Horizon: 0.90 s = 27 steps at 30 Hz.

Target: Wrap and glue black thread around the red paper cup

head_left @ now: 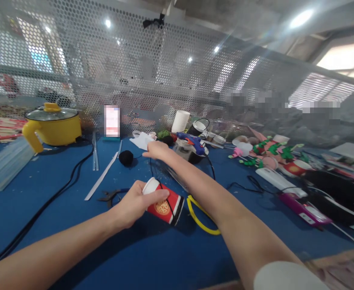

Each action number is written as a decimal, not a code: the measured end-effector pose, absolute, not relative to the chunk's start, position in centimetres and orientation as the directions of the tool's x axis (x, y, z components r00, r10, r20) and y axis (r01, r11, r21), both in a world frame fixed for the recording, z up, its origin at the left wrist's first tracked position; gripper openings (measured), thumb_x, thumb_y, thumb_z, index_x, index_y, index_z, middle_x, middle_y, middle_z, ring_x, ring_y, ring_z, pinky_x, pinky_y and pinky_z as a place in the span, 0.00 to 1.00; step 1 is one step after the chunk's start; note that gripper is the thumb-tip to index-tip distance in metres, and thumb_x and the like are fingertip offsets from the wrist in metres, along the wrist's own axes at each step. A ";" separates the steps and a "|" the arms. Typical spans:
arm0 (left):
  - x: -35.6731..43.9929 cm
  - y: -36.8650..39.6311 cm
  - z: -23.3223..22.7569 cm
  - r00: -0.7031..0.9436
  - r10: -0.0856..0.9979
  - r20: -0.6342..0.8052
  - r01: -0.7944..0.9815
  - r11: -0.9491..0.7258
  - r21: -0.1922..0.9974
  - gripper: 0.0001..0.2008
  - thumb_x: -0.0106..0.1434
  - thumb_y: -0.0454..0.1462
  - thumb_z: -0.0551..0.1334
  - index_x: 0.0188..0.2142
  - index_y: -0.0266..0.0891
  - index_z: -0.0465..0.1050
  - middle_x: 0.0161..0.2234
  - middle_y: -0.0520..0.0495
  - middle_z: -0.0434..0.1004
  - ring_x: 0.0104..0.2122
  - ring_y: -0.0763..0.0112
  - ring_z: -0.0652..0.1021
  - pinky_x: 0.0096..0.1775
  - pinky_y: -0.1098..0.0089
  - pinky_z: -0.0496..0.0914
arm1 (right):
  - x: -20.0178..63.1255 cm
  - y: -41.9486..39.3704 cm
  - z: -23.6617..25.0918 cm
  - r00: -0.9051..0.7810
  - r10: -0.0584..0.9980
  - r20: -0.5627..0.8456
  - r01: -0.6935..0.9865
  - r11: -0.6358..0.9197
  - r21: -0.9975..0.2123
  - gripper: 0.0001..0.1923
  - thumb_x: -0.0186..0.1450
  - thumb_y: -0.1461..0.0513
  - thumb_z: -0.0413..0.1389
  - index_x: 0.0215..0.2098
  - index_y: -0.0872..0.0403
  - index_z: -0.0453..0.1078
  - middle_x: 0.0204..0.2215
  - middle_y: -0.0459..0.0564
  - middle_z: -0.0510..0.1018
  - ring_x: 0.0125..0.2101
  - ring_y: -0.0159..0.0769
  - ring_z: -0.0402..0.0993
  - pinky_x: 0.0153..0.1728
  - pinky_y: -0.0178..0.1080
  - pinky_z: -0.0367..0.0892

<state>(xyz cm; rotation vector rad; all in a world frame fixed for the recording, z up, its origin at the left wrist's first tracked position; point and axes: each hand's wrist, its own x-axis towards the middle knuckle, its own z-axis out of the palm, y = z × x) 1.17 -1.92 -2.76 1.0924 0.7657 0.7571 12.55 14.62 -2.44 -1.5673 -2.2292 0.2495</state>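
Nearest is a white sleeve (286, 276) at the near right, with a bare forearm reaching from it toward the far side of the blue table (119, 257). The right hand (156, 151) at its end has its fingers bent together, pinching black yarn (151, 167) that runs down toward the cup. A black yarn ball (125, 158) lies just left of those fingers, and white paper (141, 141) lies beside them on the far side.

Nearer, in the middle, the left hand (136, 204) clasps a red paper cup (165, 206), thumb laid along its side. The cup tilts over, its white rim toward the far left and its black-wrapped end toward the near right; a black strand crosses it.

Pliers (107, 197) lie left of the cup, and a yellow loop (199, 221) lies right of it, partly hidden by the right forearm. Farther left are a white strip (101, 177) and a yellow pot (59, 131). A blue glue gun (195, 144) rests beyond the right forearm, and a purple power strip (305, 210) lies far to the right.
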 end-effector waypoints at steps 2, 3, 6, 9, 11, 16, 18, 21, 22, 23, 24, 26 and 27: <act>1.2 -2.0 -2.6 0.542 0.827 -0.146 -0.169 0.278 0.946 0.10 0.45 0.40 0.65 0.21 0.33 0.74 0.21 0.47 0.76 0.22 0.72 0.74 0.28 0.74 0.67 | 11.7 13.8 -2.8 -0.345 0.915 0.207 0.860 0.397 -0.322 0.22 0.48 0.57 0.60 0.39 0.57 0.68 0.43 0.60 0.70 0.46 0.49 0.63 0.45 0.46 0.58; 1.2 -2.1 -2.6 0.550 0.823 -0.141 -0.171 0.276 0.946 0.09 0.45 0.40 0.65 0.20 0.33 0.74 0.20 0.48 0.76 0.21 0.73 0.74 0.27 0.75 0.66 | 11.1 13.5 -3.0 -0.372 0.905 0.206 0.851 0.421 -0.314 0.26 0.47 0.56 0.60 0.43 0.57 0.65 0.46 0.60 0.68 0.48 0.48 0.61 0.46 0.44 0.57; 1.2 -2.2 -2.6 0.569 0.810 -0.140 -0.168 0.281 0.945 0.09 0.45 0.39 0.66 0.18 0.33 0.73 0.18 0.50 0.75 0.19 0.76 0.72 0.25 0.77 0.65 | 9.2 13.1 -3.5 -0.429 0.887 0.172 0.832 0.462 -0.308 0.37 0.44 0.55 0.63 0.50 0.53 0.58 0.46 0.55 0.68 0.47 0.44 0.64 0.44 0.41 0.59; 1.2 -2.3 -2.6 0.575 0.807 -0.131 -0.184 0.284 0.941 0.09 0.45 0.38 0.66 0.16 0.33 0.72 0.16 0.52 0.73 0.17 0.79 0.70 0.23 0.79 0.63 | 8.2 13.4 -4.1 -0.329 0.931 0.160 0.877 0.364 -0.315 0.33 0.50 0.52 0.58 0.50 0.59 0.58 0.40 0.62 0.72 0.41 0.50 0.68 0.37 0.45 0.63; 1.1 -2.3 -2.6 0.580 0.805 -0.125 -0.185 0.279 0.942 0.09 0.46 0.38 0.66 0.16 0.33 0.72 0.16 0.52 0.73 0.17 0.79 0.70 0.23 0.79 0.63 | 8.2 13.6 -4.1 -0.228 0.954 0.196 0.903 0.282 -0.323 0.31 0.58 0.49 0.47 0.49 0.65 0.57 0.40 0.69 0.70 0.40 0.54 0.68 0.35 0.49 0.62; 1.0 -1.9 -2.4 0.546 0.825 -0.149 -0.176 0.287 0.942 0.08 0.47 0.38 0.65 0.19 0.33 0.73 0.18 0.50 0.75 0.19 0.77 0.72 0.24 0.78 0.65 | 10.9 12.2 -1.7 -0.242 0.924 0.296 0.886 0.334 -0.320 0.19 0.61 0.52 0.44 0.30 0.57 0.68 0.30 0.56 0.75 0.34 0.42 0.71 0.35 0.39 0.62; 1.0 -1.6 -2.3 0.518 0.839 -0.168 -0.182 0.300 0.936 0.08 0.47 0.38 0.65 0.18 0.34 0.73 0.17 0.51 0.75 0.18 0.77 0.72 0.23 0.78 0.64 | 13.2 11.0 0.0 -0.220 0.907 0.360 0.885 0.340 -0.317 0.16 0.61 0.53 0.45 0.27 0.55 0.68 0.28 0.51 0.75 0.33 0.38 0.71 0.35 0.36 0.61; 1.0 -1.2 -2.3 0.460 0.872 -0.165 -0.181 0.274 0.944 0.08 0.46 0.37 0.65 0.17 0.34 0.72 0.16 0.52 0.74 0.17 0.78 0.71 0.23 0.79 0.63 | 17.8 9.7 2.3 -0.044 0.876 0.481 0.914 0.230 -0.335 0.17 0.62 0.54 0.43 0.33 0.58 0.66 0.32 0.56 0.74 0.36 0.42 0.69 0.37 0.41 0.60; 1.0 -1.1 -2.2 0.441 0.883 -0.164 -0.161 0.257 0.953 0.09 0.46 0.38 0.65 0.17 0.34 0.72 0.16 0.51 0.74 0.17 0.78 0.71 0.23 0.79 0.63 | 19.4 9.6 2.8 0.085 0.852 0.517 0.915 0.138 -0.378 0.15 0.60 0.54 0.47 0.32 0.59 0.66 0.32 0.57 0.74 0.37 0.43 0.69 0.37 0.42 0.60; 0.9 -1.1 -2.2 0.423 0.893 -0.157 -0.135 0.233 0.963 0.09 0.46 0.38 0.65 0.16 0.34 0.72 0.16 0.51 0.74 0.17 0.78 0.70 0.22 0.78 0.63 | 21.0 9.6 3.0 0.196 0.839 0.508 0.896 0.058 -0.441 0.14 0.57 0.55 0.51 0.31 0.59 0.66 0.32 0.58 0.73 0.39 0.46 0.68 0.38 0.42 0.59; 0.9 -1.0 -2.2 0.396 0.906 -0.149 -0.112 0.209 0.972 0.10 0.46 0.39 0.65 0.16 0.33 0.72 0.16 0.50 0.74 0.17 0.78 0.70 0.22 0.78 0.62 | 22.4 9.7 3.0 0.284 0.846 0.452 0.846 0.001 -0.534 0.12 0.54 0.56 0.54 0.29 0.58 0.66 0.31 0.59 0.73 0.40 0.47 0.67 0.39 0.42 0.59; 0.8 -0.8 -2.1 0.342 0.932 -0.120 -0.078 0.155 0.985 0.11 0.46 0.39 0.64 0.15 0.34 0.71 0.16 0.51 0.73 0.17 0.78 0.69 0.21 0.78 0.62 | 24.5 9.9 2.4 0.330 0.879 0.345 0.790 -0.056 -0.611 0.11 0.52 0.57 0.57 0.21 0.58 0.65 0.23 0.58 0.73 0.36 0.48 0.69 0.34 0.42 0.62; 0.7 -0.8 -2.1 0.325 0.941 -0.095 -0.055 0.119 0.991 0.10 0.46 0.39 0.64 0.16 0.34 0.71 0.16 0.51 0.73 0.16 0.79 0.68 0.21 0.78 0.61 | 25.1 10.1 1.9 0.334 0.898 0.287 0.756 -0.073 -0.650 0.12 0.51 0.57 0.58 0.18 0.57 0.64 0.19 0.56 0.72 0.32 0.47 0.70 0.31 0.41 0.63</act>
